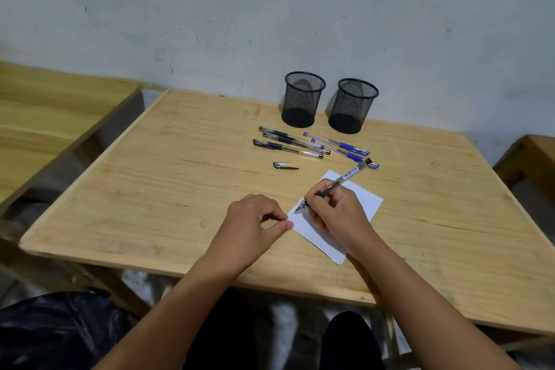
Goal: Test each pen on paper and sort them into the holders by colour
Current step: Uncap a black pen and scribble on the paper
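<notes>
My right hand [336, 210] grips an uncapped black pen [345, 176], its tip resting on the white paper [368, 198]. My left hand [255, 222] presses the paper's left corner with thumb and fingers, holding nothing. The pen's cap [283, 165] lies loose on the table beyond the hands. Three capped black pens [288, 144] lie side by side in front of the left mesh holder [302, 99]. Blue pens [342, 146] lie angled before the right mesh holder [352, 106]. Both holders look empty.
The wooden table [180, 189] stands against a grey wall. Another wooden surface [45, 117] is at the left, and a wooden piece [534, 159] at the right. A dark bag [60, 330] sits below the table's front edge.
</notes>
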### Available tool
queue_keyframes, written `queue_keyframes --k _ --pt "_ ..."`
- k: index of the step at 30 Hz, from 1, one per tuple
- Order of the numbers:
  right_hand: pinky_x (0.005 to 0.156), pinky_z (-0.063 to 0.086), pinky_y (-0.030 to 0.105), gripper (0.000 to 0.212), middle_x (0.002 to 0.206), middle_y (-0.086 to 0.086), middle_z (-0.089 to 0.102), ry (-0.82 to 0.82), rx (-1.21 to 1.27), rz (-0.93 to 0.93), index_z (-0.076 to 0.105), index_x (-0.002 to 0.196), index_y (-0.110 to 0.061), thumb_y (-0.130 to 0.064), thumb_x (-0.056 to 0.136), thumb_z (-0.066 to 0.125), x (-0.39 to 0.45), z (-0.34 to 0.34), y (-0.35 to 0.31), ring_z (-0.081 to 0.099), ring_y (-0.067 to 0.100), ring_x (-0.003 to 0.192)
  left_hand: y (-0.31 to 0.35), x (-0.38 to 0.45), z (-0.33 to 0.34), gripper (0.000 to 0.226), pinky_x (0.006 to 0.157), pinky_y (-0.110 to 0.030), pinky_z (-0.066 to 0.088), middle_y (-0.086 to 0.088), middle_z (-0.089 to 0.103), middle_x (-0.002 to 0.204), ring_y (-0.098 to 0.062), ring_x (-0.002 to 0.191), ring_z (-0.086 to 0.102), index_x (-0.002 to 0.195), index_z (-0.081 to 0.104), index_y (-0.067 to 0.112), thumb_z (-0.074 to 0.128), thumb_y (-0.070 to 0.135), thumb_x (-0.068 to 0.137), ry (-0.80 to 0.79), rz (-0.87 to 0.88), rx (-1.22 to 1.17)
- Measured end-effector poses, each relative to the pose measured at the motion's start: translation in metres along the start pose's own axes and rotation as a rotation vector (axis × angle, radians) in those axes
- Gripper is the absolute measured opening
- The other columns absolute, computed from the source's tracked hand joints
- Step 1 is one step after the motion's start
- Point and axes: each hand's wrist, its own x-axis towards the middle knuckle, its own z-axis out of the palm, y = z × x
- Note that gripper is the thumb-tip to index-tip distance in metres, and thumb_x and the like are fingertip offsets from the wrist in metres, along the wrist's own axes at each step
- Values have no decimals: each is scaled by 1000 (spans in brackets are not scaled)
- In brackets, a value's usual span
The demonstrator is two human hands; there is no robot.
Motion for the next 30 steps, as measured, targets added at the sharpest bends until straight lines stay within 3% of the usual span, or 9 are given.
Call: queue_keyframes --k 5,10,15,23,27,30 --pt "56 40 22 11 58 -2 54 -4 -192 -58 60 75 -11 -11 83 53 4 5 0 47 11 55 0 1 0 8 69 -4 37 9 69 79 -4 80 57 75 71 21 76 26 71 -12 -14 -10" --pt "56 38 24 10 60 2 52 6 -193 -91 60 75 -9 -10 82 53 1 8 3 44 11 56 -1 1 0 9 70 -2 35 9 69 79 -4 80 57 75 71 22 76 28 71 -14 -7 4" --pt "53 37 17 10 67 13 59 -11 -250 -127 61 76 -9 -10 82 53 0 9 2 44 8 56 -1 1 0 9 68 -3 35 8 68 78 -3 78 57 75 71 22 76 29 72 -8 -5 -1" --pt "49 34 14 10 69 15 61 13 -267 -121 60 74 -8 -9 80 52 0 9 4 42 4 52 0 -1 -1 10 70 -3 37 8 68 79 -3 79 57 75 71 21 76 28 72 -6 -13 -2" --pt "50 36 11 11 64 4 59 16 -250 -123 61 75 -8 -9 81 52 -1 10 4 45 2 53 1 -1 -1 9 69 -3 37 8 68 79 -3 79 57 75 71 22 76 28 71 -12 -14 0" --pt "52 37 12 11 68 9 60 22 -246 -126 60 76 -7 -9 82 51 0 10 4 46 3 54 1 -1 -1 9 69 -2 36 8 68 79 -3 79 57 76 71 21 76 28 72 -12 -15 5"
